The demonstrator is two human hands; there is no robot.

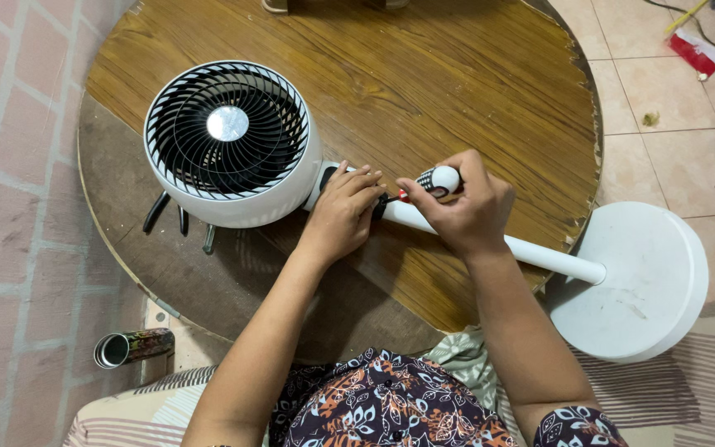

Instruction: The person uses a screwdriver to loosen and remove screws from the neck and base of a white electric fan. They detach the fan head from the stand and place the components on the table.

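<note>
The round wooden table (457,74), grain worn at its edge, carries a white pedestal fan (229,141) laid flat; its smooth disc base (651,281) overhangs the tiled floor. The left hand (343,211) presses curled fingers on the pole joint. The right hand (465,207) grips a white-handled screwdriver (436,180); its tip is hidden.

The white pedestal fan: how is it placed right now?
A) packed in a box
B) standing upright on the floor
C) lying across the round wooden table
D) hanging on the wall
C: the white pedestal fan lies across the round wooden table, its round base jutting past the edge.
</note>
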